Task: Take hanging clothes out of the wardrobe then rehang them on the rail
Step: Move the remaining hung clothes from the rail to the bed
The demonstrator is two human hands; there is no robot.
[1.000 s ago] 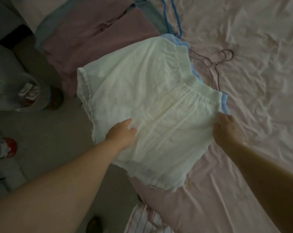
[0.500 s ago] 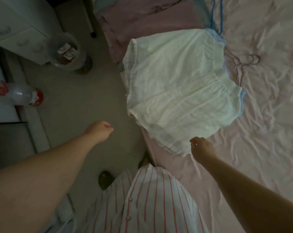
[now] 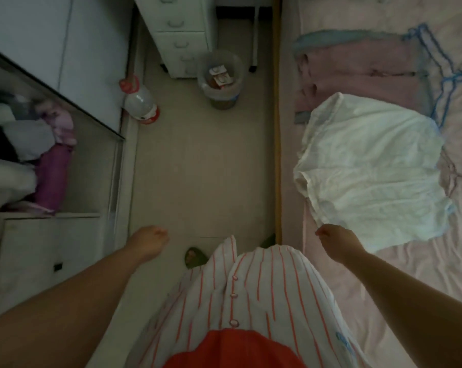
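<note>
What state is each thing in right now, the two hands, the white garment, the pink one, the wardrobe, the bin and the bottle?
Left hand: loosely curled, holding nothing, over the floor.
Right hand: loosely curled, holding nothing, at the bed edge.
White garment: spread flat on the bed, released.
Pink garment: lying flat on the bed, partly under the white one.
Wardrobe: open, clothes piled inside.
Bin: upright, lined, rubbish inside.
Bottle: standing on the floor, capped.

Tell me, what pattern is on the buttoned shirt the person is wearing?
The buttoned shirt is white with thin red vertical stripes, shown in the head view.
</note>
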